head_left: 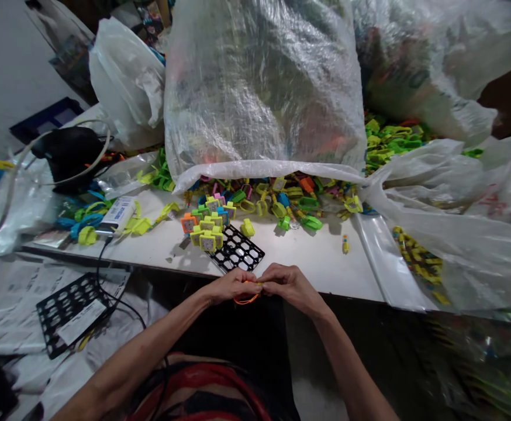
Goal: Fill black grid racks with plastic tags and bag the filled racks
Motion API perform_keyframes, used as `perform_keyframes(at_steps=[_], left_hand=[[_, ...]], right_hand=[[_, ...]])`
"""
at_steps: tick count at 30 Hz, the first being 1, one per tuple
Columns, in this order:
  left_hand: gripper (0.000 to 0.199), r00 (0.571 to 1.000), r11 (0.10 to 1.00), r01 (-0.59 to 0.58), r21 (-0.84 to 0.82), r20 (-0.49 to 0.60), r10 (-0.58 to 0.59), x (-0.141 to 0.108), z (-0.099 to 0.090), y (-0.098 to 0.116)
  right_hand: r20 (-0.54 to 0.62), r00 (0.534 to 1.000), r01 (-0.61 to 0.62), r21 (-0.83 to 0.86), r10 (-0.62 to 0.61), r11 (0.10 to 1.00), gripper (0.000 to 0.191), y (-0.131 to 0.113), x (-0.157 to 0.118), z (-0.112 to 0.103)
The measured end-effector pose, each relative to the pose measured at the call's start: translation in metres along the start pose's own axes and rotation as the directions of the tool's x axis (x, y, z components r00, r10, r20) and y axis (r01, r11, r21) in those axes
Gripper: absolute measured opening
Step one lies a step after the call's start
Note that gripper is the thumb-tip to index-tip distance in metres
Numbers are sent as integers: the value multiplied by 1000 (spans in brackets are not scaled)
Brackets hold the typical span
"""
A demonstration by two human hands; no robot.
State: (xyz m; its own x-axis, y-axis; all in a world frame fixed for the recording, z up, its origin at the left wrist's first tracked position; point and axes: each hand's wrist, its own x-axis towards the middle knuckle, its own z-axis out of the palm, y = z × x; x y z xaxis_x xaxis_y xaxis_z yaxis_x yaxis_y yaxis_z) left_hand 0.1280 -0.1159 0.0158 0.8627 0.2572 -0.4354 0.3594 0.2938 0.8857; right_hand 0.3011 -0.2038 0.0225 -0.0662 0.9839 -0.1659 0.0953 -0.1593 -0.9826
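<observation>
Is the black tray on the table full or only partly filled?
Partly filled: colourful watch-like pieces crowd one side of the black tray, while white tabletop shows through its bare cells.

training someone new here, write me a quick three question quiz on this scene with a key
1. Which colour is the looped strap at the left hand's fingers: a) blue, b) orange, c) pink?
2. True or false: the white device with the black cable lies left of the honeycomb tray.
3. Fill in: beyond the heap of coloured straps stands a large ____ bag.

Key: 1 b; 2 true; 3 plastic
</observation>
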Motion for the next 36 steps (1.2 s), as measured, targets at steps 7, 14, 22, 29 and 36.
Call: perform_keyframes(at_steps=[7, 14, 22, 29, 36], left_hand=[[53, 963, 995, -27, -98, -270, 0, 5, 0, 13], [40, 725, 860, -172, 480, -529, 441, -29, -12, 52], [28, 524, -2, 228, 974, -121, 843, -30, -73, 36], [39, 519, -70, 228, 971, -60, 853, -23, -82, 17], [47, 538, -100, 251, 963, -53, 841, -26, -84, 21]], right_hand=[[-137, 828, 128, -898, -544, 421, 29, 2, -2, 23], [-274, 788, 139, -793, -551, 593, 16, 10, 28, 17], [-409, 912, 16, -18, -23, 1000, 11, 3, 113, 42], [-275, 957, 60, -102, -86, 993, 15, 17, 138, 48], [-250, 926, 124, -505, -282, 854, 4, 20, 138, 55]])
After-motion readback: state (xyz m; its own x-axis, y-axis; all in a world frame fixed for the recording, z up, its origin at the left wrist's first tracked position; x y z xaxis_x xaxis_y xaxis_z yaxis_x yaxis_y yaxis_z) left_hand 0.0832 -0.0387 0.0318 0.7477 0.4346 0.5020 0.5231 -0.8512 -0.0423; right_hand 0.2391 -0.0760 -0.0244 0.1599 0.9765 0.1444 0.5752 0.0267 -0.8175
